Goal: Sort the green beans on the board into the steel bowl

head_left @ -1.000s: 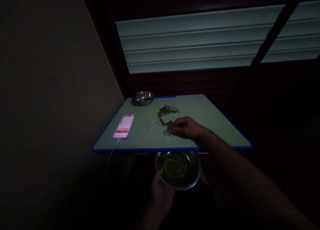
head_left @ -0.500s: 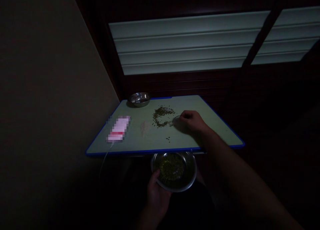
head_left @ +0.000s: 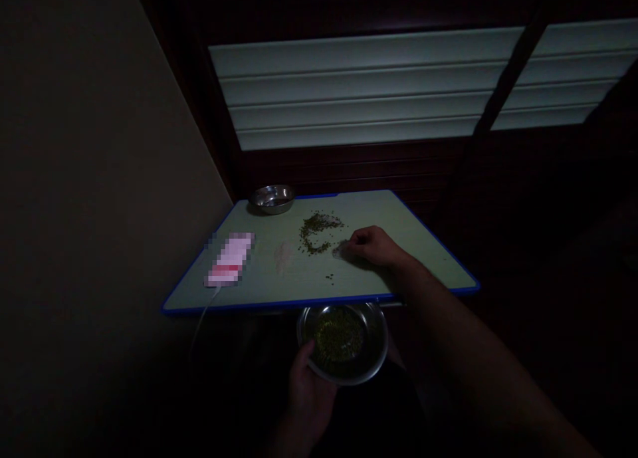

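Note:
My left hand [head_left: 312, 398] grips a round steel bowl [head_left: 381, 351] by its near left side, thumb over the rim, just below the board's front edge. Small green beans or grains [head_left: 333, 335] lie inside it. My right hand [head_left: 371, 245] is closed low over the board, fingers pinched. At the fingertips shows a small, clear, thin piece [head_left: 339, 249]; its kind is too dim to tell. Left of it, more of the same grains [head_left: 314, 235] lie scattered in a curved heap. Several loose grains [head_left: 329, 278] sit nearer the front edge.
The pale green board [head_left: 399, 212] has a blue rim. A second steel bowl [head_left: 272, 200] stands at its back left corner. A phone-like device [head_left: 230, 258], blurred out, lies at the left with a white cable [head_left: 202, 318] hanging down. Behind is a dark wooden louvred panel [head_left: 359, 92].
My right hand has come down onto the board beside the heap, and the clear piece now lies lower, against the surface. My left hand still holds the bowl. The view has shifted slightly.

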A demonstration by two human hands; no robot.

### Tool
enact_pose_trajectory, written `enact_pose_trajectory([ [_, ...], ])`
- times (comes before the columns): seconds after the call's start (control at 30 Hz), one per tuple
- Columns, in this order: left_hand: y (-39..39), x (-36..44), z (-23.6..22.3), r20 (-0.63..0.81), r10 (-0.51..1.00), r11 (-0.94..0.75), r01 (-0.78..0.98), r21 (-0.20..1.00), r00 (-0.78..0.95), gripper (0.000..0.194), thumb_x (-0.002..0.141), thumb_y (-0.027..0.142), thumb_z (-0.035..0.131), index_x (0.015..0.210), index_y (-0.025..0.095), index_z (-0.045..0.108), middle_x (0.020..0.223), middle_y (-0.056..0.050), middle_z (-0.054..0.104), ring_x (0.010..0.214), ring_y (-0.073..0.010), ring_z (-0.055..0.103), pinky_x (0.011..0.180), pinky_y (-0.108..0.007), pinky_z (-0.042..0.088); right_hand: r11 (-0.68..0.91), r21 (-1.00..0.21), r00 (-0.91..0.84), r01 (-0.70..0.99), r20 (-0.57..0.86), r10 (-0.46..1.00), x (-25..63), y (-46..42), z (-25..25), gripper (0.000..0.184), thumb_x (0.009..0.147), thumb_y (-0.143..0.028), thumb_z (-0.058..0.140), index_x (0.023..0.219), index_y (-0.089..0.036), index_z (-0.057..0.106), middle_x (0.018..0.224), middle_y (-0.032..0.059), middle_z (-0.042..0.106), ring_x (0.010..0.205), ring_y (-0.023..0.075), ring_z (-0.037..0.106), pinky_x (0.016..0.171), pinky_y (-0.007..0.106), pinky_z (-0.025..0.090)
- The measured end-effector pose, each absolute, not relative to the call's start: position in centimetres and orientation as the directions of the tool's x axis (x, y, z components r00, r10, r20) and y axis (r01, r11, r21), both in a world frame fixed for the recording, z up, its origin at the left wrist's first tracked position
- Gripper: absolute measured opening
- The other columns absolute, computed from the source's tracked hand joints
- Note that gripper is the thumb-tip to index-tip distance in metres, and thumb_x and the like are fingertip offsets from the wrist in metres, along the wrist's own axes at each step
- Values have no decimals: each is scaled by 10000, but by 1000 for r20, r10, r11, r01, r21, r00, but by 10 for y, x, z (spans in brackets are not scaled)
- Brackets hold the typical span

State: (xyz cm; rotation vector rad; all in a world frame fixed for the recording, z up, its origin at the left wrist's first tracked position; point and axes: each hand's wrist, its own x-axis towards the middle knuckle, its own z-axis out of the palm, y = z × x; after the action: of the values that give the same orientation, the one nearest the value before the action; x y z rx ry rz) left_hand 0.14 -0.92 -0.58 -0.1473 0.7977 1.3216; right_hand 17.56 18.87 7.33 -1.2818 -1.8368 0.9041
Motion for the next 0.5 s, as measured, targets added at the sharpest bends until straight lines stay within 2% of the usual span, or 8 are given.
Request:
enact_pose_trajectory([
  [0.23, -9, 0, -7, -593, 804, 290, -897, 333, 40, 286, 893, 254, 523, 1106, 198, 706, 910, -60, 788, 934, -238, 716, 957, -448, 505, 260, -762, -145, 592, 217, 965, 180, 191, 76, 143, 649, -278, 599, 589, -152, 628, 533, -8, 552, 539, 114, 457, 521, 252, 340],
  [0.37, -9, 0, -8, -587, 809, 282, -895, 344, 29, 315, 883, 244, 537, 1158, 206, 686, 920, -59, 788, 937, -237, 715, 972, -459, 494, 253, -770, -124, 586, 223, 967, 179, 191, 78, 165, 672, -302, 588, 612, -152, 627, 551, -7, 540, 540, 111, 441, 534, 258, 347],
  [0.5, -9, 1, -6, -586, 810, 276, -899, 342, 26, 295, 890, 242, 522, 1126, 205, 696, 915, -58, 787, 942, -236, 713, 964, -453, 502, 315, -781, -184, 539, 256, 949, 177, 191, 75, 196, 691, -340, 586, 648, -154, 633, 597, 2, 563, 568, 122, 464, 553, 267, 357],
])
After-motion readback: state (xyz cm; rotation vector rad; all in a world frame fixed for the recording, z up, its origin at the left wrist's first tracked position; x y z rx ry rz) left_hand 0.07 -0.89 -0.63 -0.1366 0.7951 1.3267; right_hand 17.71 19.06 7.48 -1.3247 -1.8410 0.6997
